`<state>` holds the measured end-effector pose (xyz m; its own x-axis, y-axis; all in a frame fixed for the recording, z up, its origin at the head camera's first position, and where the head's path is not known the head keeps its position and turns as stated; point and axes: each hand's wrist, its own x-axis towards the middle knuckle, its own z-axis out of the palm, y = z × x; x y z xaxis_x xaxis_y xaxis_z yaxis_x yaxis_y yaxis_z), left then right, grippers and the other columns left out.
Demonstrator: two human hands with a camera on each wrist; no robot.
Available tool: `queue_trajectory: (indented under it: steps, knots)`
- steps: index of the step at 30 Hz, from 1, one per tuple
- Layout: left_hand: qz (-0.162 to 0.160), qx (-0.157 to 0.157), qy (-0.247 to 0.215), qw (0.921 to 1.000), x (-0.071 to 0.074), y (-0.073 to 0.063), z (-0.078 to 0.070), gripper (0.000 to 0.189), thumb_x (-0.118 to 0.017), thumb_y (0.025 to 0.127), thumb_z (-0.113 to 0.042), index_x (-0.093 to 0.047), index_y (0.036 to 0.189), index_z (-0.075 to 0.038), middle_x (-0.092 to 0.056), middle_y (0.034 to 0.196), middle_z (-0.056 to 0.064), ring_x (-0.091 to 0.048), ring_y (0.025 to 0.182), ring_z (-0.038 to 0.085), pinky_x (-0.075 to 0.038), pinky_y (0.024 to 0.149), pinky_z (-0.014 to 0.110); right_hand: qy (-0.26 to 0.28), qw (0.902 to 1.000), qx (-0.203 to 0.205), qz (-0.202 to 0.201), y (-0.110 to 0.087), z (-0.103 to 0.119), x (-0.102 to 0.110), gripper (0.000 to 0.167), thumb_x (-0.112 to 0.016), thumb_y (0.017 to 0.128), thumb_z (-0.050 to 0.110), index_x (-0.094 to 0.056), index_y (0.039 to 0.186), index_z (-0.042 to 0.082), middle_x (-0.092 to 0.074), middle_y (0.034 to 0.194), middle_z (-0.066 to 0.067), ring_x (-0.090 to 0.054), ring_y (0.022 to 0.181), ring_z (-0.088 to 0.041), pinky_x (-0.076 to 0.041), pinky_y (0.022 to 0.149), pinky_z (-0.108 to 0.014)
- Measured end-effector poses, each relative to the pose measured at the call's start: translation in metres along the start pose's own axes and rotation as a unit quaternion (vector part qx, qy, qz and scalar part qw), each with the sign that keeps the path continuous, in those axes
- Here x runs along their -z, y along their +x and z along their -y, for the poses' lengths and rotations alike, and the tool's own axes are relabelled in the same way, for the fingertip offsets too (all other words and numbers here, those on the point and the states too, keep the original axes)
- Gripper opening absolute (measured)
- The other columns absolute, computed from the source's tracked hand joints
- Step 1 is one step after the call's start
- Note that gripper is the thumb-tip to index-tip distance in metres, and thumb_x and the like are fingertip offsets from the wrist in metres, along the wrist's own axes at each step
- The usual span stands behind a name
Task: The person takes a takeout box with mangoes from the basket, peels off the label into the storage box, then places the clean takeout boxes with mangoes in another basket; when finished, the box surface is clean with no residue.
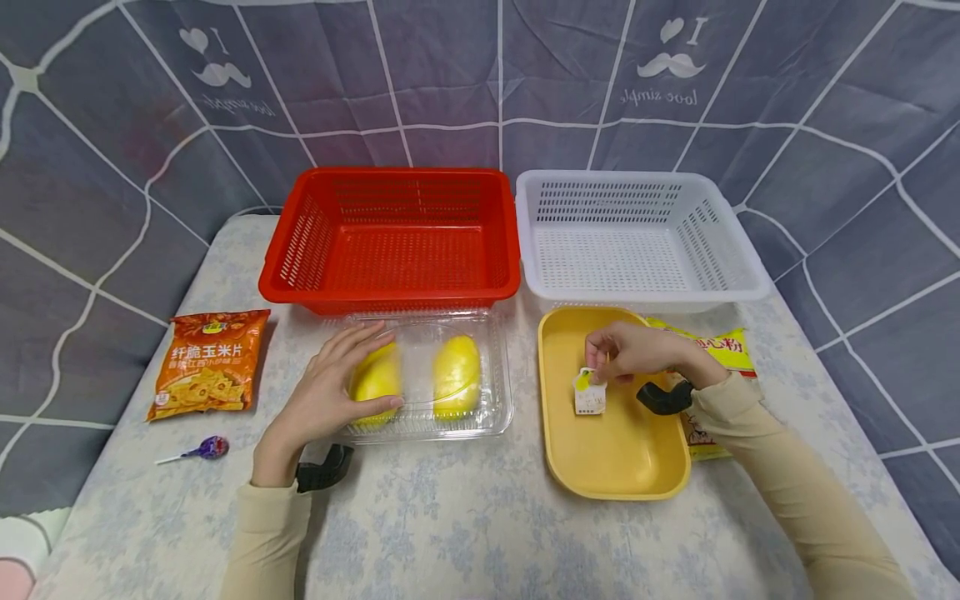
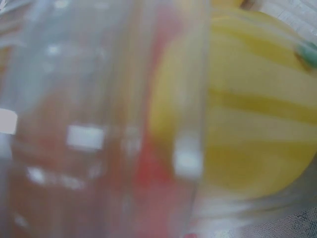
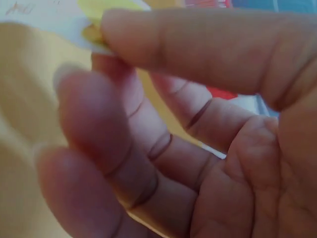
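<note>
Right hand (image 1: 633, 350): pinches a small white card with a yellow patch (image 1: 590, 402) between thumb and fingers.
White card: held over a round-cornered yellow tray (image 1: 607, 471).
Left hand (image 1: 330, 387): fingers extended, on a clear plastic box (image 1: 501, 408) containing two yellow oval objects (image 1: 456, 379).
Back row: red perforated plastic basket (image 1: 412, 254) beside white perforated plastic basket (image 1: 611, 260).

Yellow striped piece (image 2: 262, 109), close up, partly behind clear plastic (image 2: 86, 99).

The rounded piece fills much of the right side, banded in darker yellow, with a green tip (image 2: 308, 53) at the right edge. The plastic blurs across the left, dotted with white glare. A red patch (image 2: 153, 166) and brownish tones show through, too smeared to identify; a grainy grey surface (image 2: 292, 224) shows lower right.
</note>
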<state>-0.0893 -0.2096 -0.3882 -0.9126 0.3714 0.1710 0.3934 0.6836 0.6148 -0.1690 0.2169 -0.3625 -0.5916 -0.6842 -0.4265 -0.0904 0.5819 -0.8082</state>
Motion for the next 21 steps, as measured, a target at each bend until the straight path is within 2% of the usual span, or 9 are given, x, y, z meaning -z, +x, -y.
queue_trajectory:
  steps: [3, 5, 10, 16, 21]
  knots:
    - [0.000, 0.001, 0.001, 1.0000, 0.000, 0.000, 0.000, 0.081, -0.081, 0.072, -0.043, -0.048, 0.141, -0.016, -0.034, 0.150, 0.003, -0.018, 0.139, 0.030, -0.013, 0.106, 0.062, -0.039, 0.9991, 0.000, -0.018, 0.003, -0.006, -0.005, 0.011, -0.070, 0.079, -0.002, -0.059, 0.080, 0.001, -0.052, 0.064, -0.002, -0.043, 0.049, -0.013, -0.036, 0.046, -0.021]
    - [-0.001, 0.001, 0.002, 1.0000, 0.000, 0.000, -0.001, 0.081, -0.081, 0.072, -0.043, -0.048, 0.141, -0.016, -0.034, 0.150, 0.003, -0.018, 0.139, 0.030, -0.014, 0.106, 0.062, -0.095, 0.9947, 0.006, -0.039, 0.005, -0.008, -0.008, 0.013, -0.071, 0.077, -0.001, -0.059, 0.077, 0.003, -0.051, 0.064, 0.001, -0.045, 0.052, -0.012, -0.037, 0.049, -0.022]
    - [0.002, 0.005, 0.002, 1.0000, 0.000, 0.000, -0.001, 0.082, -0.081, 0.072, -0.044, -0.048, 0.141, -0.016, -0.033, 0.150, 0.003, -0.018, 0.139, 0.030, -0.014, 0.106, 0.062, -0.215, 0.9726, -0.016, -0.086, 0.008, -0.011, -0.016, 0.019, -0.076, 0.074, 0.006, -0.057, 0.072, 0.011, -0.048, 0.064, 0.005, -0.046, 0.060, -0.013, -0.035, 0.058, -0.026]
    - [0.006, 0.010, 0.001, 0.9999, -0.001, 0.000, -0.001, 0.082, -0.081, 0.072, -0.046, -0.047, 0.141, -0.016, -0.033, 0.150, 0.001, -0.017, 0.139, 0.029, -0.014, 0.105, 0.063, -0.259, 0.9573, -0.051, -0.118, 0.007, -0.015, -0.022, 0.022, -0.077, 0.072, 0.011, -0.055, 0.074, 0.013, -0.046, 0.064, 0.004, -0.044, 0.060, -0.013, -0.033, 0.058, -0.027]
    - [0.005, 0.006, 0.005, 1.0000, 0.000, 0.000, 0.000, 0.082, -0.080, 0.072, -0.045, -0.047, 0.141, -0.016, -0.033, 0.150, 0.002, -0.018, 0.139, 0.030, -0.014, 0.105, 0.063, -0.263, 0.9536, -0.056, -0.136, 0.006, -0.018, -0.024, 0.023, -0.078, 0.074, 0.015, -0.056, 0.080, 0.013, -0.048, 0.065, 0.004, -0.045, 0.060, -0.014, -0.034, 0.057, -0.028]
